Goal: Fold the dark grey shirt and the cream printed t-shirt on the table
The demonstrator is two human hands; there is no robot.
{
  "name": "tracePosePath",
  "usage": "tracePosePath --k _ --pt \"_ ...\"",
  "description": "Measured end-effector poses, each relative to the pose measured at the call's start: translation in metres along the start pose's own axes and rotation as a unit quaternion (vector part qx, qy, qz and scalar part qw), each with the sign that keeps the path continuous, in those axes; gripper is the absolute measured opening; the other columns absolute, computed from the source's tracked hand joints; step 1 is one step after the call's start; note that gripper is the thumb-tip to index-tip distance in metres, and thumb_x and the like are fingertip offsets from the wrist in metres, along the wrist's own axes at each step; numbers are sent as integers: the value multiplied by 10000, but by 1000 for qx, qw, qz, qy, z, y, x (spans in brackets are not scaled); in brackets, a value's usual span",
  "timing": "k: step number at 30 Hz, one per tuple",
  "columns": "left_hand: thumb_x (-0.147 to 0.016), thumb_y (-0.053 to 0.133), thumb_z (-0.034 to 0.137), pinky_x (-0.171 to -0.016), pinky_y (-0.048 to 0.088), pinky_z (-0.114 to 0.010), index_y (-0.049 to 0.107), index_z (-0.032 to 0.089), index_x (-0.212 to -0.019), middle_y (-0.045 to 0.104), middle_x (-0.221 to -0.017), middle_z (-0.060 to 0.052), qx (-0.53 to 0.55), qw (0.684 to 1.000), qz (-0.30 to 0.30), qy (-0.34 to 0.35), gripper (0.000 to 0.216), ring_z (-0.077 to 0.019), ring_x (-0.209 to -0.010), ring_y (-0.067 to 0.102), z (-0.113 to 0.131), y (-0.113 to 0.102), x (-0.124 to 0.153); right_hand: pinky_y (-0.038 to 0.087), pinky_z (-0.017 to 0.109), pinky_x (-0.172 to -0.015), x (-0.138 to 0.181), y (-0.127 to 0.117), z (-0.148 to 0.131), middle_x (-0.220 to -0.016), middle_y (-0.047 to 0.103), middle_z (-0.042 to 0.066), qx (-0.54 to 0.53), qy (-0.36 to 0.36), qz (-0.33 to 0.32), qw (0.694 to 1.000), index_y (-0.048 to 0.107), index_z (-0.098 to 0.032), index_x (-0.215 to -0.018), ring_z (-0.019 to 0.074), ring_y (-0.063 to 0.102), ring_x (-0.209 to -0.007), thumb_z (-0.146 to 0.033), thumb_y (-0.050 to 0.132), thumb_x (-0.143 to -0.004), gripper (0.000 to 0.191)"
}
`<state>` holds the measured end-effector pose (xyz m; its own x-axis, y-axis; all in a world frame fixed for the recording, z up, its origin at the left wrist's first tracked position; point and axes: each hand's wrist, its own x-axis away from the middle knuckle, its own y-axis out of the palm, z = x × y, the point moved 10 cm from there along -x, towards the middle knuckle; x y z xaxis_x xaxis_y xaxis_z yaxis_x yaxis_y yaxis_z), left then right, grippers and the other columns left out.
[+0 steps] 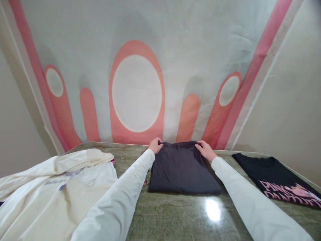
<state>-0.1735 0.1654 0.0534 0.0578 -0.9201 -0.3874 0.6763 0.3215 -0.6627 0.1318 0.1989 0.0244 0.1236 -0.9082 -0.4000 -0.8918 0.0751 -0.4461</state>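
Observation:
A dark, nearly black folded garment [183, 170] lies in the middle of the table, its near edge straight and a few soft creases across its face. At its far left corner, my left hand [155, 145] is closed, thumb and fingers pinching the cloth. My right hand [206, 150] grips the far right corner the same way. The far edge between the hands looks slightly raised. Whether it is a shirt or another piece of clothing cannot be made out. Both my forearms wear long white sleeves.
Cream and white clothes [82, 180] lie loosely heaped on the left of the wood-grain table [173, 217]. A folded black T-shirt [273, 174] with pink lettering rests on the right. Behind the table's far edge rises a backdrop [175, 30] with pink-orange shapes.

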Motion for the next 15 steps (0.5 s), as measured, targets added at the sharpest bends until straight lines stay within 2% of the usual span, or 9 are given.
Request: tracePosePath --k 5,7,9,12,15 --pt "-670 602 157 -738 445 -265 569 125 -816 613 -784 -29 57 998 -25 24 152 -139 -771 573 31 -14 3 473 269 -638 14 -5 -26 -815 629 36 -114 13 -42 993 481 -194 -895 161 601 -735 -379 501 -723 254" --pt "-680 604 173 -737 447 -264 556 120 -892 618 -824 -38 115 991 -49 37 224 -138 -786 578 50 -25 7 480 283 -653 21 -12 -43 -846 628 29 -196 22 -68 978 475 -207 -922 163 608 -739 -336 560 -688 282" --pt "-683 613 195 -733 447 -270 535 113 -945 618 -854 -51 212 971 -99 51 286 -140 -789 581 75 -36 16 482 301 -685 32 -23 -64 -875 626 18 -288 32 -94 952 488 -219 -941 164 609 -762 -287 614 -649 325" --pt "-684 633 234 -709 447 -264 517 110 -980 616 -841 -50 321 925 -193 63 341 -127 -737 586 121 -56 45 475 326 -750 57 -51 -98 -901 632 10 -337 40 -106 935 535 -230 -965 168 602 -820 -243 649 -629 356" --pt "-677 656 221 -742 435 -254 527 107 -954 615 -864 -42 362 894 -246 102 327 -123 -779 585 172 -86 91 463 347 -797 98 -84 -128 -959 634 7 -332 41 -120 935 577 -259 -979 176 588 -883 -228 652 -647 341"
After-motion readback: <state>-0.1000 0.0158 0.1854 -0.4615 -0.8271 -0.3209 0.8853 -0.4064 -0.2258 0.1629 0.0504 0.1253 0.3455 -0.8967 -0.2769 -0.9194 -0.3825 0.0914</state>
